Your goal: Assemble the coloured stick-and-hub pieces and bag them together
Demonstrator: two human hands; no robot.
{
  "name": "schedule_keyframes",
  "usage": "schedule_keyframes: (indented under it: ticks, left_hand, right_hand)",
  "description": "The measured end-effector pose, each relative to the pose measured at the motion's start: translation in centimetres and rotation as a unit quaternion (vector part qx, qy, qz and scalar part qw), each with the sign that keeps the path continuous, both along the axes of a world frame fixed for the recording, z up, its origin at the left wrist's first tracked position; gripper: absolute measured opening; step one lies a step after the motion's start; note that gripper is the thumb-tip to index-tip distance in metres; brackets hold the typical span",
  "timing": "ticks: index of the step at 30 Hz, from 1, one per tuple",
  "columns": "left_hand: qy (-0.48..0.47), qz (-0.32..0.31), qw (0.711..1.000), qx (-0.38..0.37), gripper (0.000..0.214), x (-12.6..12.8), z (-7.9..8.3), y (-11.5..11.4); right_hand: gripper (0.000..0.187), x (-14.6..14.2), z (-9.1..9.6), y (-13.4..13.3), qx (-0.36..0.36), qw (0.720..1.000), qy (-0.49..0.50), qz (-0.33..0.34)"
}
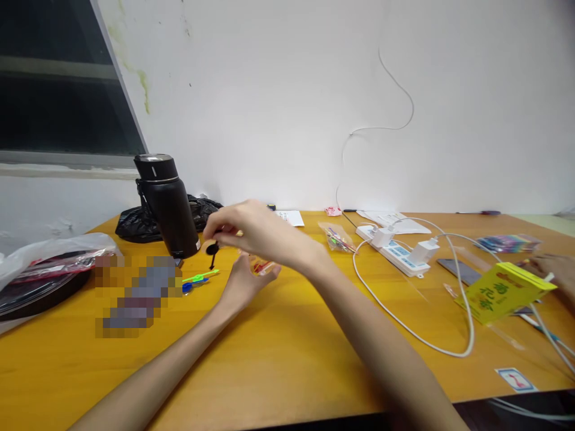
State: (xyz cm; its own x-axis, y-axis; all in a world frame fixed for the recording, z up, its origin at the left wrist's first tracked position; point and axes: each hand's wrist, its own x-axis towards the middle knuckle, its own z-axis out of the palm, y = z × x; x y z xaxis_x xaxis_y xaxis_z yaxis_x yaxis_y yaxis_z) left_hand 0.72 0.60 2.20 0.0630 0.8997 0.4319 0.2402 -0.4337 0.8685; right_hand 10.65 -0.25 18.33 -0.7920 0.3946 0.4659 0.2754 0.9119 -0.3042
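My right hand [251, 230] is raised over the table with its fingers pinched. From them hangs a small black plastic piece [212, 251] with a round disc and an arrow-shaped tip. Below it, my left hand [246, 281] rests at the table, its thumb and fingers curled around a small clear bag [261, 266] with red and orange bits inside; part of the bag is hidden. Left of the hands lie a bright green arrow-shaped piece [200, 278] and a blue piece [187, 288] with a round end.
A black flask [167, 206] stands behind, by a black plastic bag [135, 224]. A power strip [399, 257] with white cables, a bag of small colourful parts [336, 237] and a yellow packet [505, 293] lie to the right. Another person's hand [554, 272] is at the right edge.
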Motion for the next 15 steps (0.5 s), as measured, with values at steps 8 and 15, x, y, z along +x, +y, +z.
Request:
schedule_keyframes:
  ticks: [8,15]
  left_hand:
    - [-0.041,-0.037,0.998,0.003,0.054,-0.3,0.2,-0.2]
    - [-0.054,-0.03,0.998,-0.012,0.054,-0.5,-0.1,0.2]
  right_hand:
    - [0.02,6.5,3.1,-0.1,0.02,0.984,0.088,-0.153]
    - [0.02,8.4,3.6,0.3,-0.005,0.98,0.065,-0.186]
